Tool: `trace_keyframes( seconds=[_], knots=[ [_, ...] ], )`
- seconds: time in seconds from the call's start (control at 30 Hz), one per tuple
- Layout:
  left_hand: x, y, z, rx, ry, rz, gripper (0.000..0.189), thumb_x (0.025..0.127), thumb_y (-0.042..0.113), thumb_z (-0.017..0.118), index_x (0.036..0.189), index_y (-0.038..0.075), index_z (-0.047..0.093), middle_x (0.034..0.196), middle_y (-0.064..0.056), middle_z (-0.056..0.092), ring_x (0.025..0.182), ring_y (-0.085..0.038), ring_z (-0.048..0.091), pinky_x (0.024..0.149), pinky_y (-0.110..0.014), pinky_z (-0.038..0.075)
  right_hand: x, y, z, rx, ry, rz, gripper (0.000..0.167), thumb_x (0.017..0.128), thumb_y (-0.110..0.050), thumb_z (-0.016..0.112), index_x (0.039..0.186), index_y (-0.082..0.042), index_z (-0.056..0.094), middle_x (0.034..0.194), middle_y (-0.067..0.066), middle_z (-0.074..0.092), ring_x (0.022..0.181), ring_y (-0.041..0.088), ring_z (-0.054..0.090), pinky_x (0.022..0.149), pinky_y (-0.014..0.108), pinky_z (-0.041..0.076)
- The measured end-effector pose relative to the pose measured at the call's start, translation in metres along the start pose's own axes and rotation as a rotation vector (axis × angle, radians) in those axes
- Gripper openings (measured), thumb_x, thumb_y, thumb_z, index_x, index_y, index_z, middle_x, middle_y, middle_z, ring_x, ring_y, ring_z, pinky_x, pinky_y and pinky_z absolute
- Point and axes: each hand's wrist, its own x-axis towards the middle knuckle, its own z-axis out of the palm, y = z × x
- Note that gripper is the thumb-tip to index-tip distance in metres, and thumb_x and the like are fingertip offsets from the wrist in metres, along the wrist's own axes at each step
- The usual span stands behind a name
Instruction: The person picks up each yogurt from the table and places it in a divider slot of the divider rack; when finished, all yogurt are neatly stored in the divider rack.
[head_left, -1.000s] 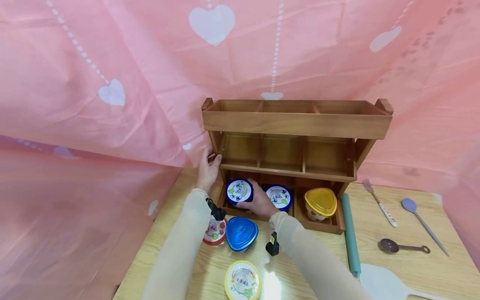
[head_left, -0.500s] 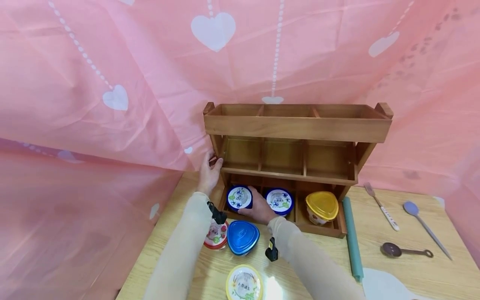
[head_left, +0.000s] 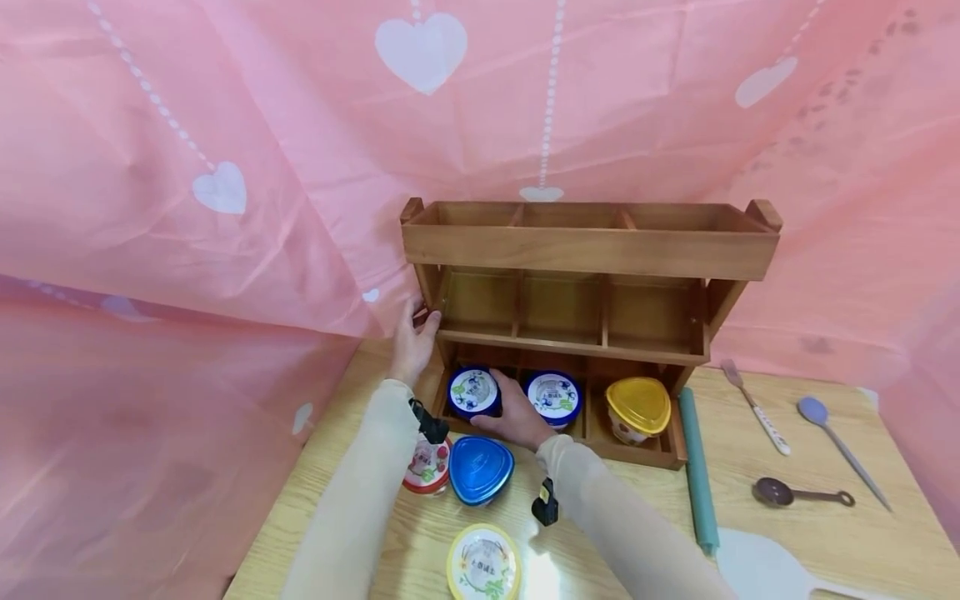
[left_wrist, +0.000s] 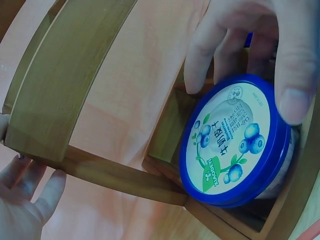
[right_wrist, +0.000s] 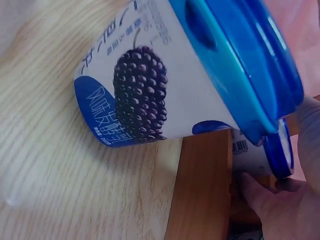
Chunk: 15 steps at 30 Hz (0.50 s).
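Observation:
A wooden tiered shelf (head_left: 592, 252) stands at the back of the table. My left hand (head_left: 411, 346) grips its left side at the middle tier. In the bottom tier's left compartment sits a yogurt tub with a dark blue rim and blueberries on its lid (left_wrist: 225, 145). My right hand (head_left: 517, 414) holds this tub from the right, with thumb and fingers around its lid edge. The compartment to its right has a similar blue-rimmed tub (head_left: 553, 395). A tub with a yellow triangular lid (head_left: 639, 406) fills the right compartment.
Before the shelf stand a blue triangular-lidded yogurt tub (head_left: 481, 468), a red-rimmed tub (head_left: 427, 465) partly behind the left wrist, and a yellow-rimmed tub (head_left: 483, 562). At right lie a green roll (head_left: 698, 471), fork (head_left: 756, 407), blue spoon (head_left: 843, 450), brown measuring spoon (head_left: 802, 493) and white spatula (head_left: 765, 567).
The blueberry tub has settled lower and slightly back in the left compartment, and my right hand's grip looks looser around it. My left hand keeps its place on the shelf.

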Motion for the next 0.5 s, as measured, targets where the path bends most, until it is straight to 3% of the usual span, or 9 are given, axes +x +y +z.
trace_keyframes(
  seconds=[0.23,0.5],
  knots=[
    [0.001,0.0,-0.001,-0.001,-0.001,0.001,0.043,0.101,0.015,0.054,0.142,0.005,0.044,0.144,-0.017,0.049,0.13,-0.034,0.05,0.112,-0.044,0.041,-0.014,-0.001,-0.009,0.027,0.014,-0.024,0.09,0.086,-0.037,0.075,0.156,-0.013,0.024,0.16,0.018,0.027,0.144,0.041,0.033,0.112,0.059,0.035],
    [0.0,0.001,0.0,-0.015,0.0,-0.013,0.044,0.102,0.015,0.054,0.143,0.004,0.043,0.144,-0.018,0.048,0.129,-0.035,0.05,0.111,-0.045,0.042,-0.032,-0.002,-0.016,0.118,-0.003,-0.053,0.086,0.087,-0.038,0.075,0.155,-0.018,0.026,0.158,0.014,0.03,0.14,0.036,0.041,0.106,0.049,0.046]
  ],
)
